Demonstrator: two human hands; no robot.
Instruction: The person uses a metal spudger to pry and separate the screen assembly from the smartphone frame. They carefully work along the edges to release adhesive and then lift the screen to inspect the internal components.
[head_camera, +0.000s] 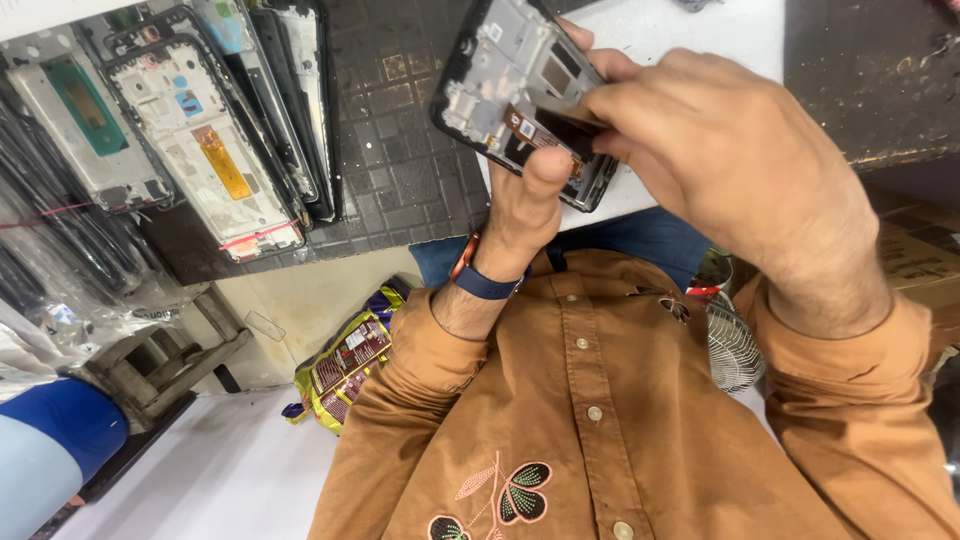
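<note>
My left hand (520, 205), with a blue band and an orange strap at the wrist, holds an opened phone frame (500, 70) up in front of me, its thumb pressed on the lower end. The frame is black-edged with a grey metal inside and small boards showing. My right hand (730, 170) comes in from the right and covers the frame's lower right corner. Its fingertips pinch a thin dark flat part (565, 125) lying on the frame. My brown embroidered shirt fills the lower view.
Several stripped phone frames (200, 140) lean in a row on a dark tiled mat (400, 180) at top left. A white sheet (700, 30) lies beyond the hands. Below are a yellow snack bag (345, 370), a small fan (730, 345), a wooden stool (160, 360) and a cardboard box (915, 255).
</note>
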